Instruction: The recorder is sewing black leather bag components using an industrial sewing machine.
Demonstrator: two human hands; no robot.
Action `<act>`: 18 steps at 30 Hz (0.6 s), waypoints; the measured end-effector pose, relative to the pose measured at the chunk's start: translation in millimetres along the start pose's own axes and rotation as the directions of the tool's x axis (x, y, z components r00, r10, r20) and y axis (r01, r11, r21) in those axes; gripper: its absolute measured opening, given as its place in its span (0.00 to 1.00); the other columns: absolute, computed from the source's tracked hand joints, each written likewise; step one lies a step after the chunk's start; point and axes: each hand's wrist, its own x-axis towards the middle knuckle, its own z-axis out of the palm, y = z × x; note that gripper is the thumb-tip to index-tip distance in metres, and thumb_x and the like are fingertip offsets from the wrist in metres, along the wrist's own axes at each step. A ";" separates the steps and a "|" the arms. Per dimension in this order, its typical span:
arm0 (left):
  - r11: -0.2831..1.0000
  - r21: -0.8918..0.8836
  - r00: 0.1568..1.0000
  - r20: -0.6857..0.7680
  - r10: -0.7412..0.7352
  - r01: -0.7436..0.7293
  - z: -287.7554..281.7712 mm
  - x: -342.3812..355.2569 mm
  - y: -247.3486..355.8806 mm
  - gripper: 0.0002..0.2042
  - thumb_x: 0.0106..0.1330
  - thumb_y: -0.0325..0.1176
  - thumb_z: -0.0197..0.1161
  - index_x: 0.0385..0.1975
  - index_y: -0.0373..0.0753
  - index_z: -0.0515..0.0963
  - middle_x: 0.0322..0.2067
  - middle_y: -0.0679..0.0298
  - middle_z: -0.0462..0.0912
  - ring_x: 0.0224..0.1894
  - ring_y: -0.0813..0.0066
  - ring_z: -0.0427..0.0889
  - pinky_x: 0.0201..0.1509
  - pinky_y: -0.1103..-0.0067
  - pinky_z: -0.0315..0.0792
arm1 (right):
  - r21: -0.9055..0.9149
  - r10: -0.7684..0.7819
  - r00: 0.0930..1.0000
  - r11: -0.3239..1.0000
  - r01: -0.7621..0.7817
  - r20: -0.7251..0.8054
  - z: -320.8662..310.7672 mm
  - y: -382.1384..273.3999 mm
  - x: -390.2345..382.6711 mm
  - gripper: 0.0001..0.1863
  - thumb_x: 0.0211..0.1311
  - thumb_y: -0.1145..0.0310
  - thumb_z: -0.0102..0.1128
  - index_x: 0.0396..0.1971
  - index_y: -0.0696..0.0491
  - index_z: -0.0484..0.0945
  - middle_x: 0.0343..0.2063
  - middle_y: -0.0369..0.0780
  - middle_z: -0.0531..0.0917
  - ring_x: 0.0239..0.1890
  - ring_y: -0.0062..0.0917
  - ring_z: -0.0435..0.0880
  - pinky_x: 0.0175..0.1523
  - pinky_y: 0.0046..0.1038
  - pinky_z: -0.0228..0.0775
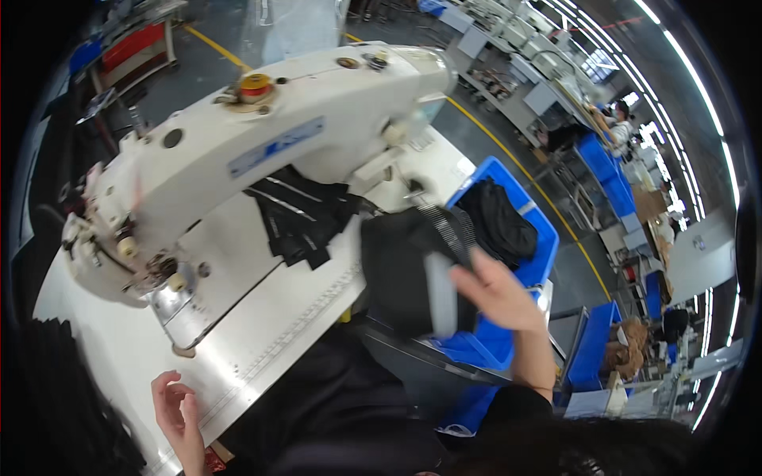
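Note:
My right hand (502, 295) is closed on a black fabric piece (401, 274) with a pale grey strip and a striped band, blurred by motion. The piece hangs at the right front of a sewing machine table (317, 305), beside a blue bin (548, 242). More black fabric (498, 218) lies in that bin. Close to the table's front left edge is my left hand (176, 412), its fingers loosely curled and apart, holding nothing. Under the arm of the white sewing machine (317, 95), black fabric strips (302, 218) with light lines rest on the tabletop.
The needle head (163, 274) stands at the table's left. A pile of black fabric (67, 389) is at the far left. Another blue bin (470, 411) sits low by my right arm. Further off are workbenches, a yellow floor line (516, 155) and a person (619, 131).

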 end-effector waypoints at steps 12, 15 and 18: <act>0.934 0.201 0.955 0.056 0.291 -0.296 40.5 26.3 -72.1 0.17 0.66 0.33 0.55 0.52 0.36 0.62 0.30 0.67 0.69 0.29 0.84 0.67 0.35 0.86 0.63 | -0.573 0.058 0.997 0.819 -0.014 0.058 36.4 259.1 -37.2 0.29 0.64 0.56 0.49 0.64 0.47 0.58 0.62 0.52 0.58 0.63 0.47 0.59 0.65 0.43 0.54; 0.923 0.102 0.929 0.037 0.368 -0.370 39.5 34.7 -92.7 0.16 0.65 0.32 0.55 0.50 0.35 0.63 0.33 0.65 0.69 0.29 0.82 0.67 0.34 0.85 0.63 | -0.727 -0.002 0.981 0.672 -0.143 -0.195 70.5 304.5 -23.1 0.31 0.62 0.47 0.47 0.64 0.39 0.58 0.66 0.52 0.49 0.67 0.54 0.44 0.64 0.61 0.41; 0.842 0.270 0.883 0.085 0.461 -0.466 32.4 39.7 -87.3 0.13 0.63 0.30 0.55 0.46 0.35 0.67 0.37 0.63 0.69 0.29 0.81 0.66 0.33 0.85 0.63 | -0.810 -0.088 0.977 0.576 -0.107 -0.192 87.6 347.8 -14.8 0.34 0.59 0.42 0.47 0.64 0.38 0.59 0.67 0.53 0.42 0.68 0.58 0.34 0.58 0.71 0.31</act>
